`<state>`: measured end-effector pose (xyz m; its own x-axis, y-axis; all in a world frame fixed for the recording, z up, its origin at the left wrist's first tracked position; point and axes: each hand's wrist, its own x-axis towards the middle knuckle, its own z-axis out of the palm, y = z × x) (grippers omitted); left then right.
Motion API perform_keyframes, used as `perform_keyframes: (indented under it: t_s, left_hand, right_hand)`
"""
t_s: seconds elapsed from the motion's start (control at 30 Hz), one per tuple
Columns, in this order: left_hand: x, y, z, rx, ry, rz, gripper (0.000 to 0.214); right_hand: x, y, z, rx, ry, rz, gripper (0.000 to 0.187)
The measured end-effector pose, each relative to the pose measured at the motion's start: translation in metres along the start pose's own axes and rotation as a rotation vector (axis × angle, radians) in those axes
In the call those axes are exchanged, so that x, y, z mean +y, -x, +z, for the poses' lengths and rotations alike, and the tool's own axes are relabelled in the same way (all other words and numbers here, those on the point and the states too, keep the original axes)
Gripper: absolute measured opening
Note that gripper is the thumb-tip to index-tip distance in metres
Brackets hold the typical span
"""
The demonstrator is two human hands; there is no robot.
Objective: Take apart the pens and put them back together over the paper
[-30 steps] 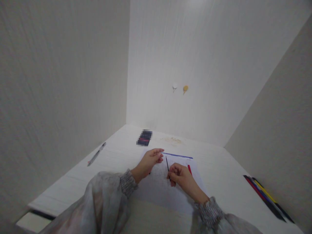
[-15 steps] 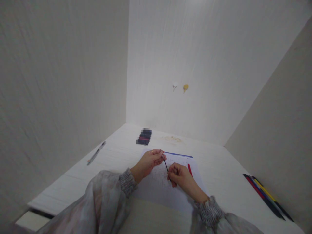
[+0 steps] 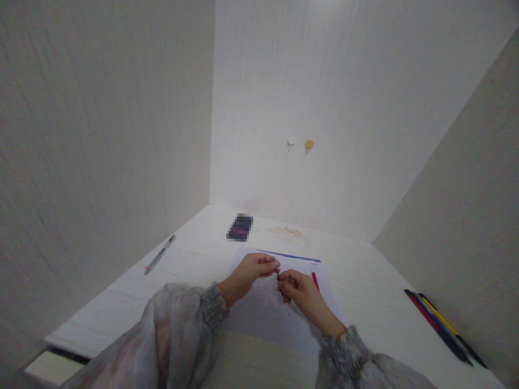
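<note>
Both of my hands are raised over a white printed sheet point(image 3: 263, 319) with a blue strip along its far edge. Between them is a thin black rod point(image 3: 278, 275), which looks like a pen refill; its exact kind is too small to tell. My left hand point(image 3: 257, 268) pinches the rod's upper end between thumb and fingers. Closed around its lower part is my right hand point(image 3: 299, 292), close beside the left. A red stick point(image 3: 315, 281) lies on the sheet just beyond my right hand, partly hidden by it.
A clear pen point(image 3: 160, 254) lies by the left wall. Near the back wall is a dark pixelated object point(image 3: 240, 227). Several long black, red and yellow items point(image 3: 440, 327) lie along the right wall. Two small hooks, one white point(image 3: 291, 142) and one yellow point(image 3: 309, 145), are on the back wall.
My left hand has shifted right and slightly down, closer to my right hand. Less of the black rod shows between them. My right hand has barely moved.
</note>
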<state>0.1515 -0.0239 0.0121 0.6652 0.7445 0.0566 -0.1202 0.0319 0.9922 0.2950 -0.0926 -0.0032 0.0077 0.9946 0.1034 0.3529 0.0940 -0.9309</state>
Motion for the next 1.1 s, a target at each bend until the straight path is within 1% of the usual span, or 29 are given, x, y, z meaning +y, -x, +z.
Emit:
perform_keyframes:
  t_s: [0.13, 0.2, 0.27, 0.33, 0.37, 0.4, 0.43, 0.5, 0.53, 0.6, 0.63, 0.67, 0.73, 0.8, 0.87, 0.9, 0.97, 1.1]
  left_hand:
    - [-0.001, -0.002, 0.000, -0.044, -0.088, 0.022, 0.033]
    - [-0.001, -0.005, -0.004, -0.014, -0.200, 0.054, 0.039]
    - [-0.003, -0.007, -0.012, 0.095, -0.448, 0.067, 0.046]
    - [-0.006, -0.007, -0.021, 0.278, -0.822, 0.051, 0.041]
    - [-0.008, -0.006, -0.025, 0.347, -0.989, 0.027, 0.041]
    - [-0.009, -0.005, -0.030, 0.370, -1.122, -0.019, 0.042]
    - [-0.011, -0.003, -0.033, 0.356, -1.219, -0.065, 0.042]
    - [-0.012, -0.002, -0.037, 0.301, -1.311, -0.128, 0.037]
    - [-0.012, -0.003, -0.037, 0.288, -1.310, -0.129, 0.033]
    - [-0.011, -0.006, -0.035, 0.287, -1.201, -0.100, 0.026]
    - [-0.010, -0.009, -0.034, 0.284, -1.080, -0.092, 0.026]
    - [-0.009, -0.012, -0.031, 0.279, -0.915, -0.086, 0.028]
    - [-0.007, -0.016, -0.027, 0.271, -0.498, -0.068, 0.033]
    - [-0.006, -0.018, -0.024, 0.292, -0.101, -0.025, 0.033]
    - [-0.006, -0.018, -0.023, 0.310, 0.156, 0.000, 0.031]
    - [-0.007, -0.017, -0.023, 0.313, 0.227, -0.006, 0.030]
    - [-0.007, -0.015, -0.022, 0.304, 0.297, -0.024, 0.029]
    - [-0.005, -0.013, -0.019, 0.271, 0.303, -0.022, 0.029]
  right_hand:
    - [0.000, 0.000, 0.001, -0.004, -0.008, 0.007, 0.014]
    - [-0.002, 0.000, 0.001, 0.020, -0.030, 0.013, 0.015]
    - [-0.004, 0.000, 0.000, 0.050, -0.055, 0.019, 0.016]
    - [-0.005, -0.001, -0.002, 0.080, -0.071, 0.025, 0.017]
    - [-0.005, -0.001, -0.002, 0.091, -0.073, 0.023, 0.017]
    - [-0.005, -0.001, -0.003, 0.095, -0.073, 0.019, 0.016]
    - [-0.004, -0.001, -0.004, 0.094, -0.072, 0.015, 0.016]
    - [-0.003, -0.001, -0.005, 0.084, -0.070, 0.008, 0.015]
    - [-0.002, -0.001, -0.006, 0.076, -0.070, 0.007, 0.014]
    - [-0.002, -0.001, -0.006, 0.055, -0.070, 0.017, 0.014]
    - [-0.002, -0.001, -0.006, 0.037, -0.065, 0.024, 0.014]
    - [-0.002, 0.000, -0.005, 0.016, -0.057, 0.032, 0.013]
    - [-0.003, 0.001, -0.003, -0.028, -0.029, 0.041, 0.013]
    - [-0.003, 0.003, -0.001, -0.058, -0.006, 0.045, 0.014]
    - [-0.002, 0.004, 0.000, -0.073, 0.000, 0.051, 0.014]
    - [-0.002, 0.004, 0.001, -0.075, 0.001, 0.052, 0.015]
    - [-0.001, 0.003, 0.001, -0.072, 0.007, 0.048, 0.014]
    - [-0.001, 0.003, 0.000, -0.056, 0.019, 0.042, 0.014]
